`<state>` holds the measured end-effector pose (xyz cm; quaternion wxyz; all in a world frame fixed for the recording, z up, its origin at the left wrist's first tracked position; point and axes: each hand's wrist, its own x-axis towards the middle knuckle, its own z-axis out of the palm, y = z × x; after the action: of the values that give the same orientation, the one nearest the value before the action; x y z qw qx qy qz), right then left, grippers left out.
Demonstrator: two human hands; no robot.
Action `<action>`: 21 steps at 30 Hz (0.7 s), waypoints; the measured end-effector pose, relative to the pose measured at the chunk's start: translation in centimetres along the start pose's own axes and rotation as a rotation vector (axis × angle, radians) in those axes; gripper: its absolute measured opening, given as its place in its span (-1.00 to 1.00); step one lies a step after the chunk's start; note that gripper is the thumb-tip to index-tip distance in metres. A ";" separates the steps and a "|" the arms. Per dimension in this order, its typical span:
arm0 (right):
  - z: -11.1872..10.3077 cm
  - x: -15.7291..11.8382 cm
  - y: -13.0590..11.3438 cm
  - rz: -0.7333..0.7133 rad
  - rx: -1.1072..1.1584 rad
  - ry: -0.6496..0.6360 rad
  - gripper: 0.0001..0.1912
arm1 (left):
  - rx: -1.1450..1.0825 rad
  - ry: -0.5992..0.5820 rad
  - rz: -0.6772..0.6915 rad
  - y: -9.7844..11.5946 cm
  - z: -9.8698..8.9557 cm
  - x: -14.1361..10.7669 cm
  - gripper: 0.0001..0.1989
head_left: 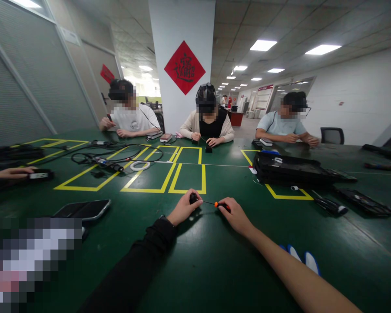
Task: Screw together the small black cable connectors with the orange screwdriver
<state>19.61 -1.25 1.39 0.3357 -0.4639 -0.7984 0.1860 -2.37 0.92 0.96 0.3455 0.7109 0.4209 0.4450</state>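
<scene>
My left hand (pixel 181 210) is closed around a small black part (pixel 193 198), most of it hidden by the fingers. In my right hand (pixel 236 216) is a screwdriver (pixel 217 204) with an orange and black handle. Its thin dark shaft runs leftward to the fingers of my left hand and the black part. Whether the tip is seated in the part is too small to tell. Both hands are held just above the green table (pixel 195 261), close together in front of me.
Yellow tape rectangles (pixel 187 191) mark the table. At right lie stacked black trays (pixel 289 169), a tool with a long thin shaft (pixel 329 204) and blue-white gloves (pixel 311 263). Cables (pixel 117 150), a white ring (pixel 140 166) and a phone (pixel 83 209) are leftward. Several people sit around.
</scene>
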 end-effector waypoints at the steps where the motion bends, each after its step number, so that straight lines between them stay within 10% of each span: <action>1: 0.0 0.0 0.0 0.004 0.001 0.000 -0.81 | 0.000 0.000 -0.003 0.0 0.0 0.0 -0.81; 21: -0.3 -0.2 -0.4 -0.042 0.076 -0.006 -0.80 | -0.002 -0.006 -0.016 0.2 0.1 -0.1 -0.79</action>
<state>19.67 -1.67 1.79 0.3546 -0.4334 -0.8013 0.2105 -2.27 0.76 1.10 0.3508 0.7085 0.4251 0.4406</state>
